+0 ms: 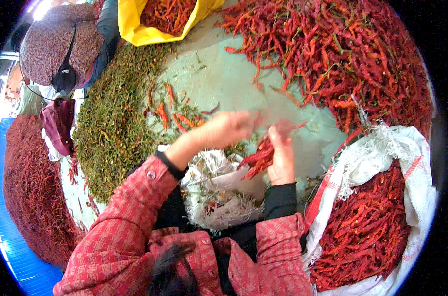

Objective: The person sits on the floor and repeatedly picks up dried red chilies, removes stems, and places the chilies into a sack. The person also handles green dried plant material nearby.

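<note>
My right hand [282, 159] grips a bunch of dried red chili peppers [261, 157], their tips hanging out toward the left. My left hand [229, 127] is beside it, fingers curled and blurred by motion. A reddish smear shows at its fingertips, but whether it pinches a chili cannot be made out. Below both hands, a crumpled white woven sack [227, 181] lies at my lap with bits of stem on it. Several loose chilies [163, 114] are scattered on the pale green floor sheet [216, 70] beyond my left forearm.
A large chili heap [331, 55] spreads at upper right. An open white sack of chilies [360, 229] stands at my right. Green stems [116, 129] form a pile at left. A yellow bag [135, 33] holds chilies. Another person [61, 44] bends at upper left near a dark red heap [31, 177].
</note>
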{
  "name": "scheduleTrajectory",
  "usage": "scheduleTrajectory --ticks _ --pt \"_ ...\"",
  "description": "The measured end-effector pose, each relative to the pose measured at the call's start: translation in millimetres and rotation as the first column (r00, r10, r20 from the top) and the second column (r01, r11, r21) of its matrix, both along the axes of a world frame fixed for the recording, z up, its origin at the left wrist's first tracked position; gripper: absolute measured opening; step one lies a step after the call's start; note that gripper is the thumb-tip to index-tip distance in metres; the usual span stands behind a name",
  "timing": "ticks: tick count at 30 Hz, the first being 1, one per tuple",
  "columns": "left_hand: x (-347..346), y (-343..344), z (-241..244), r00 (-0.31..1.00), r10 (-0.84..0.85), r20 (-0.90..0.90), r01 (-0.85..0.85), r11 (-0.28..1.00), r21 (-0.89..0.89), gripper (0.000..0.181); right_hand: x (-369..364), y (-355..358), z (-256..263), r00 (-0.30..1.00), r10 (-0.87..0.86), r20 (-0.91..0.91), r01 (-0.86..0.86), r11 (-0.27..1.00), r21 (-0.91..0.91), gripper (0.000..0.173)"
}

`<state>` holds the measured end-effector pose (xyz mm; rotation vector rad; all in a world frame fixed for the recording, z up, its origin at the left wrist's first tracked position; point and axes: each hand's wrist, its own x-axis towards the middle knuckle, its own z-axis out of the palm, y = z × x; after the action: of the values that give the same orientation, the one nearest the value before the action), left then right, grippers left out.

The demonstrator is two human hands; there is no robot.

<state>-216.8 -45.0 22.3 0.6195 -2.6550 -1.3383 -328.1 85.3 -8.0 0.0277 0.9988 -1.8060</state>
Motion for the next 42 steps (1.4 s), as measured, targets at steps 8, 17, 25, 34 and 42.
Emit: scheduleTrajectory --ticks 8,17,25,34,42 --pt "-5.0 28.1 25.3 0.987 0.004 0.16 0.02 0.989 -0.147 0.015 0.7 0.3 12.2 0.964 0.039 -0.263 -0.019 0.997 0.078 0.014" --pt "-32.4 -11.4 -23.8 0.953 0.157 0.259 -0.122 0.981 -0.149 0.021 -7.0 1.1 29.6 0.956 -0.235 -0.174 0.214 0.968 -0.13 0.009" --pt "-176.3 -161.1 -7.5 0.873 0.488 -0.005 -0.38 0.673 -0.635 0.033 1.3 -2.7 13.6 0.97 -0.05 -0.238 0.075 0.992 0.097 0.008" --pt "-100.1 -125.2 -42.0 0.868 0.059 0.493 0.134 0.928 -0.349 0.035 -5.5 -6.4 7.1 0.977 -0.1 -0.187 0.112 0.992 0.056 0.01" --pt "-7.3 -80.3 -19.7 0.853 0.311 0.419 -0.223 0.943 -0.247 0.024 -4.0 -3.3 7.3 0.971 -0.088 -0.223 0.094 0.995 0.017 0.013"
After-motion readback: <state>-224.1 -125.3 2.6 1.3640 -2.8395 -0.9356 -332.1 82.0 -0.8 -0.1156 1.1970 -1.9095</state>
